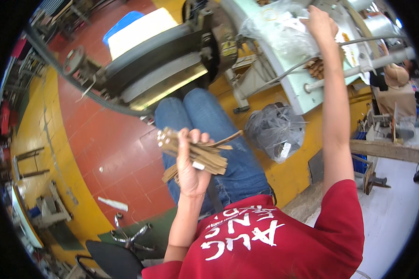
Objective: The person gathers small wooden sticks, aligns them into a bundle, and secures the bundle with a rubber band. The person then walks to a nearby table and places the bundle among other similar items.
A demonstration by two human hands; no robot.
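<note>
Nearest, red shirt and jeans; left hand held above the lap, fingers curled and thumb pressed tight round a bundle of brown strips. Bundle ends fan out unevenly on both sides of the fist; one longer strip pokes right, toward a grey plastic bag on the yellow floor. That bag fills much of the gap between the right thigh and the near corner of the pale green table. Right arm reaches long over the table edge, crossing a metal rod in this view; rod and a grey cable narrow the room around the forearm. Right hand is at the clear plastic bags, fingers bent; can't tell whether they pinch the plastic or just rest at it. More brown strips lie on the table beside the forearm, near the rod. Ahead, the knees come right up to the lower edge of a curved grey machine; touching or not, unclear. On the left, red tiled floor gives the bundle side more room, with a white scrap and a wheeled black chair toward the lower left. Behind the machine, a white sheet over something blue.
</note>
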